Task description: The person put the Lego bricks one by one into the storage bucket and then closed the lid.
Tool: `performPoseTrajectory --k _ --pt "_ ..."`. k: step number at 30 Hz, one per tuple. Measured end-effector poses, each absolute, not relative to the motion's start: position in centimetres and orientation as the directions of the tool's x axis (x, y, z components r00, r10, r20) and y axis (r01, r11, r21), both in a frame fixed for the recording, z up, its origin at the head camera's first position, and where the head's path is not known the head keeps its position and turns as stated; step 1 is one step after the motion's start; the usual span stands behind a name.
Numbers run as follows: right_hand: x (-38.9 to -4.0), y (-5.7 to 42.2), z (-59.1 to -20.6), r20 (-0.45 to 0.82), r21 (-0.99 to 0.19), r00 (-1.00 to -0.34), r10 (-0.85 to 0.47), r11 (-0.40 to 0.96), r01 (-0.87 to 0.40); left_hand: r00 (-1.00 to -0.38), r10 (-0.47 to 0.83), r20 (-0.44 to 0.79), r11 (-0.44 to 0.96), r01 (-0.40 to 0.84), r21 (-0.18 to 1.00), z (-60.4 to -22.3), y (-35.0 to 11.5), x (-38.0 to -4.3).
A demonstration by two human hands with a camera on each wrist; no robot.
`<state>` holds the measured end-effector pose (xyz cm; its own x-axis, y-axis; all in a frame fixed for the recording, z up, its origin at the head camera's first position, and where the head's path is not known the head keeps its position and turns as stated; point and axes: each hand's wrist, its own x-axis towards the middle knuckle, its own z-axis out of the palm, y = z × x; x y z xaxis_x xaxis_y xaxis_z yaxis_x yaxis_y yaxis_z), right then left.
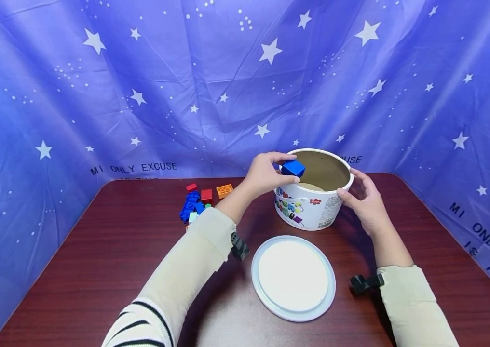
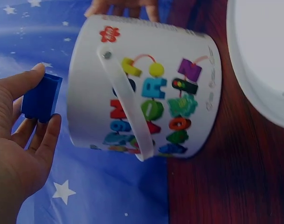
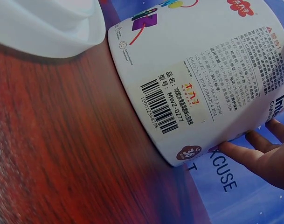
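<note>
My left hand (image 1: 266, 174) pinches a blue toy brick (image 1: 292, 168) between thumb and fingers, at the left rim of a round white bucket (image 1: 306, 212). In the left wrist view the brick (image 2: 42, 97) shows as a plain block beside the bucket's mouth. My right hand (image 1: 364, 200) grips the bucket's rim on the right, thumb at the front and fingers behind. The right wrist view shows its fingers (image 3: 246, 156) against the labelled wall (image 3: 179, 84). The bucket stands upright, its brown inside partly visible, with colourful letters printed outside and a white handle (image 2: 128, 102) hanging down.
A round white lid (image 1: 292, 274) lies on the dark red wooden table (image 1: 97, 270) in front of the bucket. Left of it is a pile of toy bricks, with blue (image 1: 189, 205), red (image 1: 207, 195) and orange (image 1: 224, 191) ones. A starry blue cloth (image 1: 227, 72) hangs behind.
</note>
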<state>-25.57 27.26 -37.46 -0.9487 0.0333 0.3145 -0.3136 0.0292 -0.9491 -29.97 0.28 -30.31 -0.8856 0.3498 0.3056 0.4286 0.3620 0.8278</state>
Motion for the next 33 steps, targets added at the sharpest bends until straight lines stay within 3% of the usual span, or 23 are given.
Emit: performPoseTrajectory --k 10,20,33 --pt "-25.6 27.3 -37.5 0.312 -0.95 -0.95 0.028 0.043 -0.31 -0.862 0.348 0.369 0.476 0.501 0.723 -30.4 1.5 -31.0" --pt "-25.6 27.3 -37.5 0.308 -0.951 -0.951 0.03 0.039 -0.306 -0.861 0.366 0.353 0.358 0.48 0.801 -30.4 2.3 -31.0" --pt "-25.6 27.2 -37.4 0.312 -0.95 -0.949 0.031 0.032 -0.311 -0.876 0.347 0.335 0.305 0.443 0.843 -31.0 0.0 -30.6"
